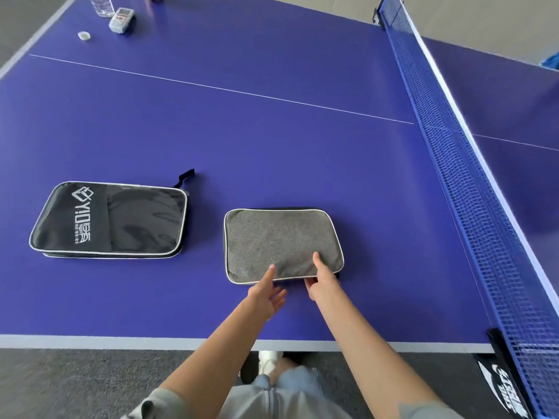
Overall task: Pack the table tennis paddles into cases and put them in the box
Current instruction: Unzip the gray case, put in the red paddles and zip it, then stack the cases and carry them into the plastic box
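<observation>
Head view: purple table (242, 131), blue net (472, 164).

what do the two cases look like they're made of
Grey case: looks like soft heathered woven fabric, matte, with pale piping round the edge. Black case: probably nylon or a similar synthetic, slightly glossy, with reflections on its panel and a printed white logo.

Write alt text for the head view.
Both hands reach the near edge of a grey paddle case on a blue table tennis table: right hand pinches it, left hand touches it. A black case lies further left.
</observation>
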